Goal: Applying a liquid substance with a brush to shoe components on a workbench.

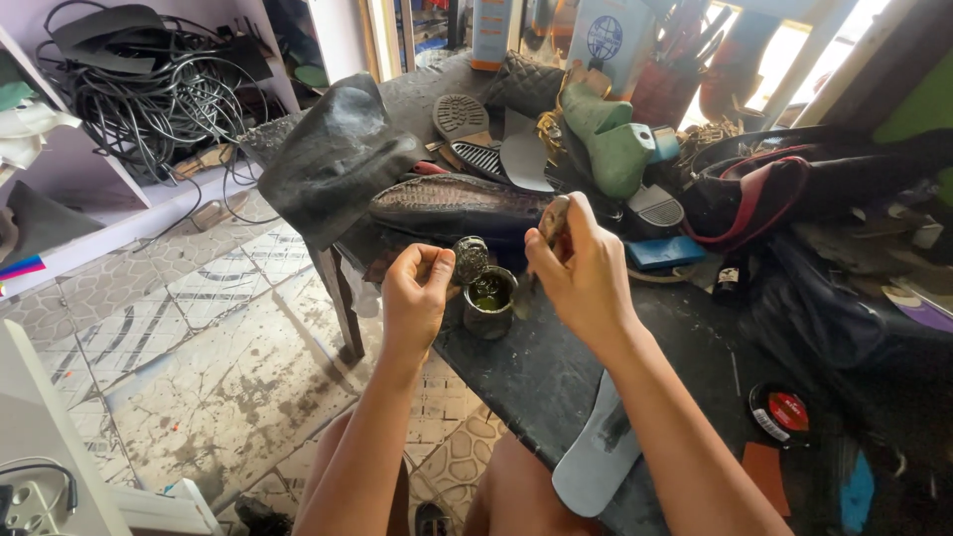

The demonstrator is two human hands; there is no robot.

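Note:
My left hand [415, 294] pinches a small round tin lid [470, 259] between thumb and fingers, just above and left of an open metal tin [489, 302] with greenish paste inside. That tin stands near the front-left edge of the dark worktable [556, 377]. My right hand [584, 270] grips a small brush with a pale handle [552, 218]; its dark tip [522, 300] hangs beside the tin's right rim. A dark textured shoe [452, 205] lies on the table just beyond the tin.
A grey insole [596, 459] overhangs the table's near edge under my right forearm. A green shoe last [611, 139], soles, a blue box [665, 252], a dark bag [784, 189] and a round polish tin [781, 411] crowd the table. Tiled floor and coiled cables [149, 89] lie left.

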